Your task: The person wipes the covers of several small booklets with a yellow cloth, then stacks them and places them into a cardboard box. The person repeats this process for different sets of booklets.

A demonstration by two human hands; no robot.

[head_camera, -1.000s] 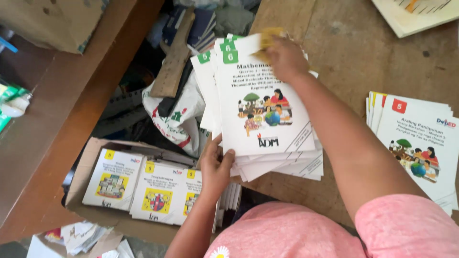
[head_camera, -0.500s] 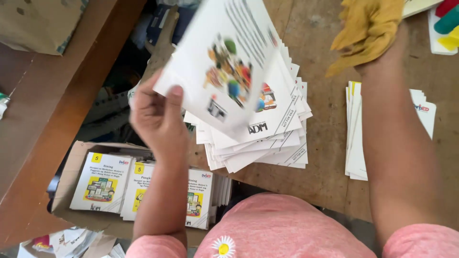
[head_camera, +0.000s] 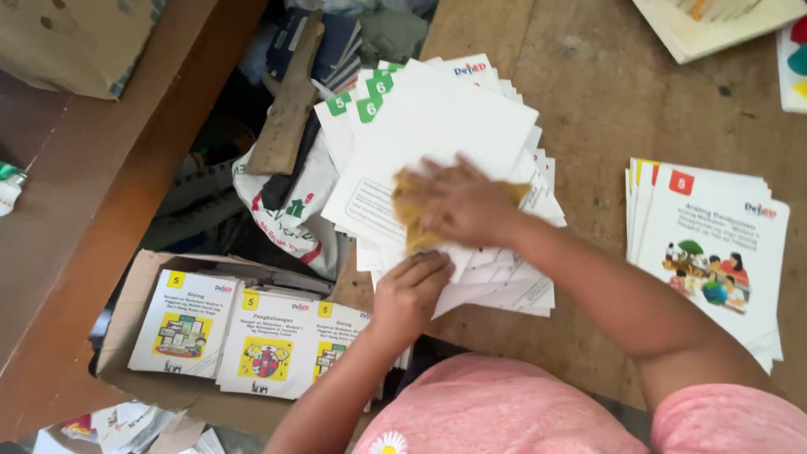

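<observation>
Yellow cloth (head_camera: 414, 210) lies pressed under the right hand (head_camera: 466, 202), fingers spread flat, on the top booklet of a fanned stack of booklets (head_camera: 437, 168) on the wooden table (head_camera: 605, 109). The left hand (head_camera: 409, 290), fingers curled, grips the stack's near edge. The top booklet lies back cover up, its long axis tilted away to the right. Left of the stack, a cardboard box (head_camera: 126, 328) holds more booklets, covers up.

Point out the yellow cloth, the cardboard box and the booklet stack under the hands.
yellow cloth (head_camera: 409, 220), head view, on its left part beside the right hand.
cardboard box (head_camera: 126, 313), head view, on its left wall.
booklet stack (head_camera: 437, 118), head view, on the blank white top sheet.
</observation>
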